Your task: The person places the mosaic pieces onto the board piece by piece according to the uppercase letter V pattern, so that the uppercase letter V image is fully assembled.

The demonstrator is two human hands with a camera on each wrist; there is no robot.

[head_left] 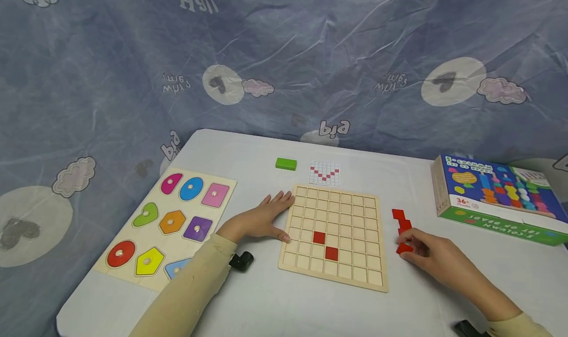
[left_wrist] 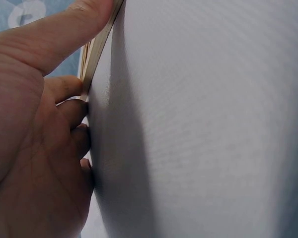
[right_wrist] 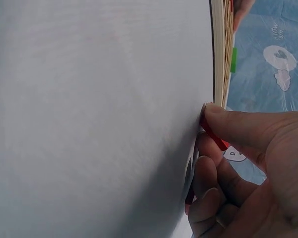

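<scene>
A wooden grid board lies on the white table, with one red square tile and a second red tile in its cells. Fingers spread, my left hand rests at the board's left edge, thumb and fingertips touching it. To the right of the board, my right hand pinches a red tile between thumb and forefinger. Beside those fingers a few loose red tiles lie in a crooked line, partly hidden by the hand. A small pattern card with red squares lies behind the board.
A green block lies near the card. On the left is a shape puzzle board with knobbed pieces, partly covered by my left sleeve. A toy box stands at the back right. A patterned blue cloth hangs behind the table.
</scene>
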